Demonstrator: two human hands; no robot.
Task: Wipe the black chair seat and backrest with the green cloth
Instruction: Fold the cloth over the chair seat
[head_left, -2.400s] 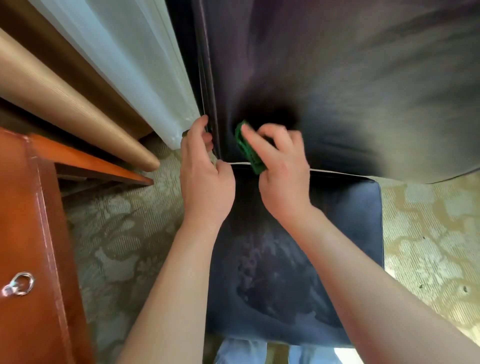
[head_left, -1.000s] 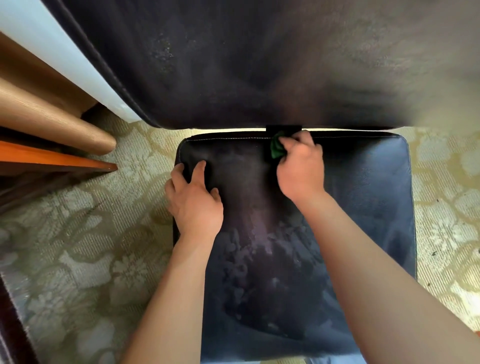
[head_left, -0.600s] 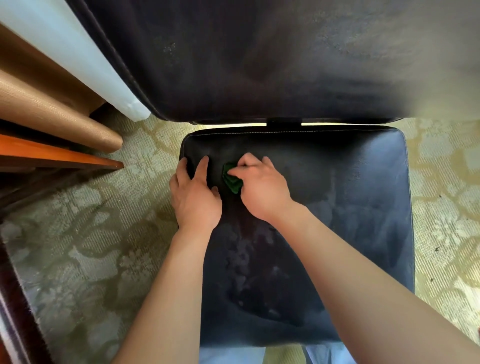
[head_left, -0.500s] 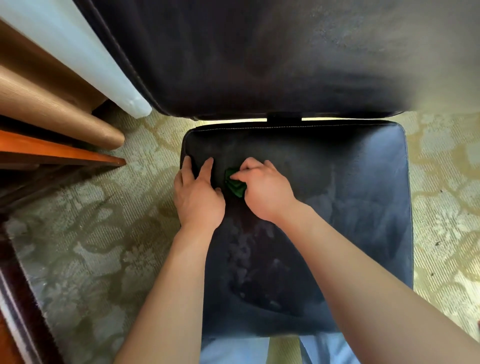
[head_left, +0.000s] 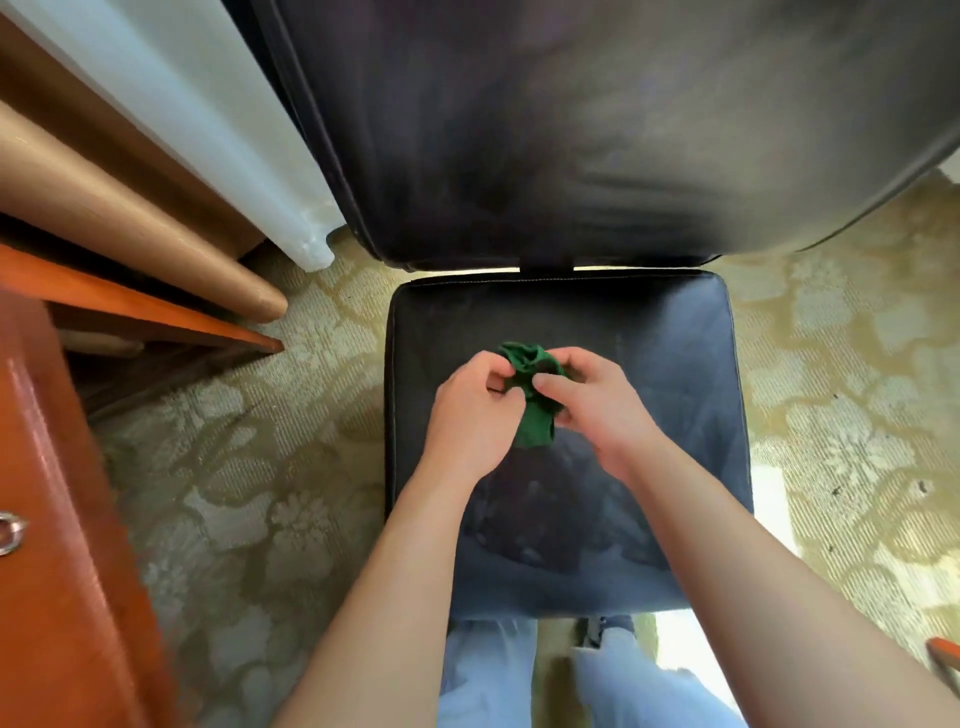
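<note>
Left hand (head_left: 470, 415), right hand (head_left: 597, 405) both pinch green cloth (head_left: 532, 395) (bunched, partly hidden) above seat (head_left: 675, 364).

Cloth (head_left: 532, 410) dark green, plain. Seat (head_left: 670, 374) black, bluish sheen, pale stitching at edge. Backrest (head_left: 571, 130) black, grey glare streaks. Carpet (head_left: 249, 499) beige-olive, pale floral damask pattern. Curtain (head_left: 208, 114) white. Second curtain (head_left: 114, 218) tan-gold, fine ribbed weave. Wooden furniture (head_left: 57, 545) glossy reddish-orange, silver ring pull (head_left: 9, 532). Trousers (head_left: 488, 670) light blue.
</note>
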